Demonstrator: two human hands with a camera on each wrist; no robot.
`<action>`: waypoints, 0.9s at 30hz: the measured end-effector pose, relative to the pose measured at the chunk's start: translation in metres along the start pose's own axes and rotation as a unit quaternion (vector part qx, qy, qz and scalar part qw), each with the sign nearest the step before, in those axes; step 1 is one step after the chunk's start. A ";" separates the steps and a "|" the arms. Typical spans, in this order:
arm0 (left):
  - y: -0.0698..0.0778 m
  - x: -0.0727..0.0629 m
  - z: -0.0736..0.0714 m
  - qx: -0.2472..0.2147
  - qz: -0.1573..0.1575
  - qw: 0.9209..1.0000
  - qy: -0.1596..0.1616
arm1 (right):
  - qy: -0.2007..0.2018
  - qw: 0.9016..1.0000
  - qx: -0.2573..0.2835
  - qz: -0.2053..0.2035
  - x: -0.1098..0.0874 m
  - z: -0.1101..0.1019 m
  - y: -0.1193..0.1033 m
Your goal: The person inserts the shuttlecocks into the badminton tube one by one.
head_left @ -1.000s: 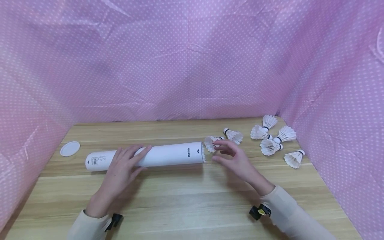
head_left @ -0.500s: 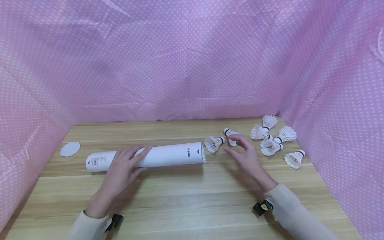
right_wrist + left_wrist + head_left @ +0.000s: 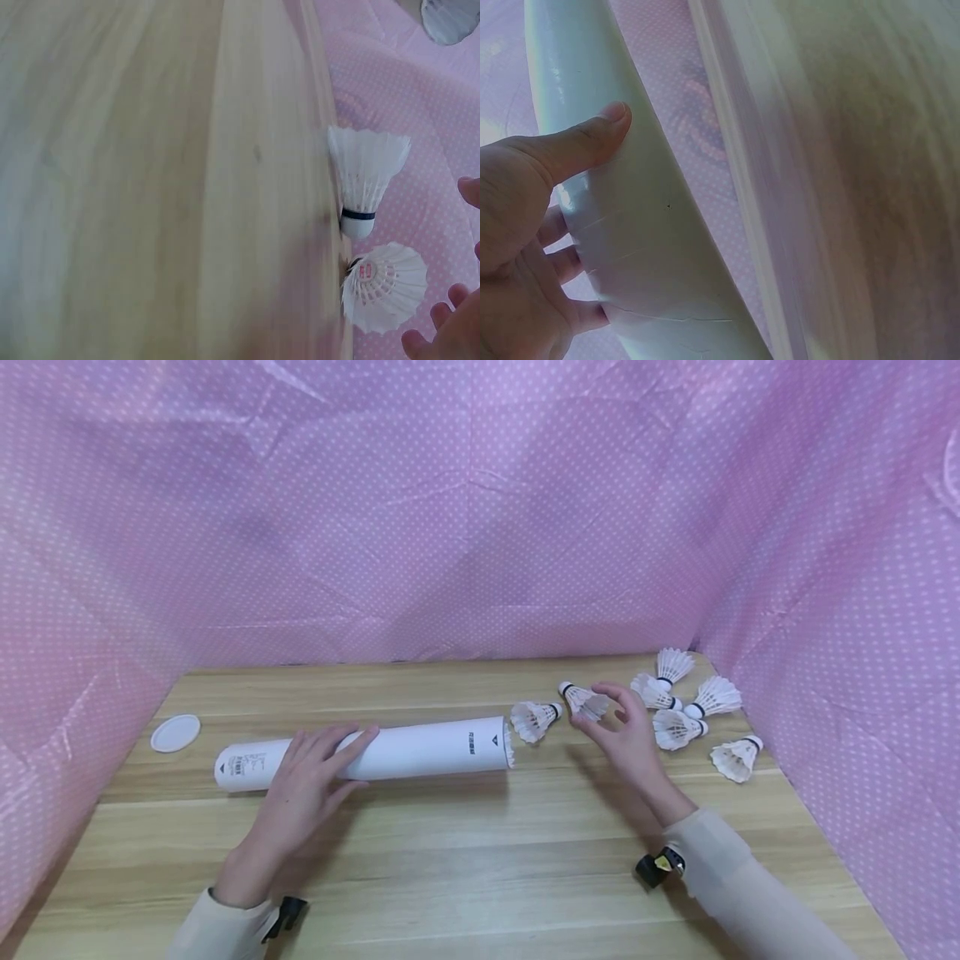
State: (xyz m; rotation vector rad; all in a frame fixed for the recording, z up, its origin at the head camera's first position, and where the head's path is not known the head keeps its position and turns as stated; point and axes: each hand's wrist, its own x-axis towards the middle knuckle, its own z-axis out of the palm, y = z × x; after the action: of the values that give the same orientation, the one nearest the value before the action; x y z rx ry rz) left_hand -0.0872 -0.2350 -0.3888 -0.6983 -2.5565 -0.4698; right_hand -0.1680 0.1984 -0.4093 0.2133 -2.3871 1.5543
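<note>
A white shuttlecock tube (image 3: pixel 427 748) lies across the table, feather tips poking out of its right end. My left hand (image 3: pixel 303 793) grips its left half, fingers over the top and thumb on the near side; the left wrist view shows the thumb (image 3: pixel 592 144) against the tube wall. Off the tube's right end lies one shuttlecock (image 3: pixel 534 721), skirt toward the tube. My right hand (image 3: pixel 626 739) is at the feather skirt of another shuttlecock (image 3: pixel 583 700), thumb and forefinger spread on either side. In the right wrist view its fingers (image 3: pixel 440 315) stand apart from that skirt.
Several shuttlecocks, one of them a front shuttlecock (image 3: pixel 735 758), lie scattered at the table's right side. A round white lid (image 3: pixel 176 732) lies at the far left. Pink dotted cloth (image 3: pixel 465 527) walls in the wooden table (image 3: pixel 450 877) at the back and sides.
My right hand has moved right, from beside the tube's end, past the nearest shuttlecock to the skirt of the second one. My left hand and the tube have stayed in place.
</note>
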 end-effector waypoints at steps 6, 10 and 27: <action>0.000 0.000 0.001 -0.003 -0.003 1.000 -0.004 | -0.012 0.999 -0.016 0.027 0.003 -0.002 0.015; 0.000 0.000 0.000 -0.002 -0.002 1.000 -0.004 | -0.017 0.998 -0.026 0.050 0.005 -0.001 0.018; -0.001 0.000 -0.003 -0.002 -0.013 1.000 -0.009 | -0.007 0.996 -0.035 0.077 0.012 0.011 0.029</action>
State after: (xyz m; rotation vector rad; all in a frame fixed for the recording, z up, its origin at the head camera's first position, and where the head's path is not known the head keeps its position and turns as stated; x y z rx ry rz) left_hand -0.0865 -0.2367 -0.3870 -0.6752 -2.5855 -0.4785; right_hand -0.1890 0.2007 -0.4348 0.0242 -2.5170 1.5335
